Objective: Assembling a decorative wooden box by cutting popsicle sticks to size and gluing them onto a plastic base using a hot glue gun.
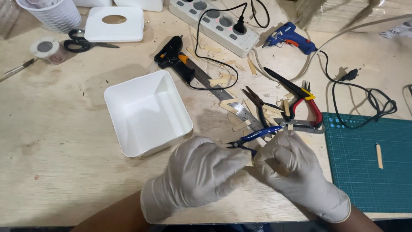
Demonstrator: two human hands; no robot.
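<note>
The tub (146, 112) sits on the table (51, 141), left of the ruler (227, 96). The cutting mat (369, 163) lies at the right. Scissors (83, 43) and the power strip (214, 23) lie behind.

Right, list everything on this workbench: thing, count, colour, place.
Tub: one, white, square, centre-left.
Lid: one, white with oval hole, top left.
Scissors: one, black, left of the lid.
Tape roll: one, pale, far left.
Ribbed cup: one, white, top-left corner.
Glue guns: two, black upper centre, blue upper right.
Power strip: one, white, top centre.
Steel ruler: one, silver, diagonal at centre.
Pliers: several, red, black and yellow handles, right of centre.
Wooden stick pieces: many, pale, scattered round the ruler.
Cutting mat: one, green, right, one stick on it.
Blue-handled cutters: one, between the hands.
Left hand: white glove.
Right hand: white glove.
</note>
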